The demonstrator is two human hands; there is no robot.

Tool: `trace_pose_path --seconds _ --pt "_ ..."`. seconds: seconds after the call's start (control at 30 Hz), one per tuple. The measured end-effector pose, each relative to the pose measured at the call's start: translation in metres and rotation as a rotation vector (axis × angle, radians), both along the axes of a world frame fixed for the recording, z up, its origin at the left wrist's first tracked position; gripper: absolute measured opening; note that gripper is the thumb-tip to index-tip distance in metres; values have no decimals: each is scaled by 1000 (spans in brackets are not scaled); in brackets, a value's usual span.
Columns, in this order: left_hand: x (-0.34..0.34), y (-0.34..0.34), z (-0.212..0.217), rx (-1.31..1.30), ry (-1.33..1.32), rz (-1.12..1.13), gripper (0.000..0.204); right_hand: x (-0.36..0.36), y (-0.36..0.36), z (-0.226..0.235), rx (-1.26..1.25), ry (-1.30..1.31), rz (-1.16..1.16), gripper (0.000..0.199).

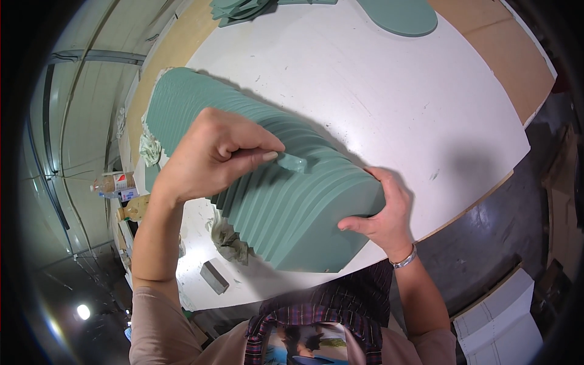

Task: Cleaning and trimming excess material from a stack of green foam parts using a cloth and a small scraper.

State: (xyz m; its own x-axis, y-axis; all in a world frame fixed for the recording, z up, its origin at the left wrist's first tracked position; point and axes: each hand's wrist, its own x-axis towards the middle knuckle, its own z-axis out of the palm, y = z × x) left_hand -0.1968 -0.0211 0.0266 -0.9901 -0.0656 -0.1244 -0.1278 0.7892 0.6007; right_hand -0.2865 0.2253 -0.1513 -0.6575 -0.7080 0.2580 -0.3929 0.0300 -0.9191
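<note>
Our left hand (210, 155) pinches a small green scrap (292, 161) (fingers closed); our right hand (383, 213) grips the layered green foam block (274, 201).

Single view: head-worn fisheye, left unit of the pair, looking steeply down from above the person's chest. Forearms enter from 6 to 7 o'clock. Very close range: the stacked green foam block (267, 182) fills the centre, left hand (213, 155) on top of it, right hand (380, 213) at its near end. White tabletop (389, 103) runs toward 12 to 2 o'clock; edges curve near the rim. Floor shows at 4 o'clock.
</note>
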Motion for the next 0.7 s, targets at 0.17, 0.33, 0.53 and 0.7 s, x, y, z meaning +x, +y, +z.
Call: trace_pose_path --seconds 0.17,0.33,0.53,0.7 --pt "4 0 -7 72 -31 105 19 1 -1 -1 1 12 6 92" --pt "5 0 -4 73 -49 188 12 0 -1 2 2 17 7 91" --pt "28 -20 2 234 -107 385 9 1 1 1 25 -7 7 91" --pt "39 -15 -5 217 -91 381 11 2 0 0 18 -46 7 92"
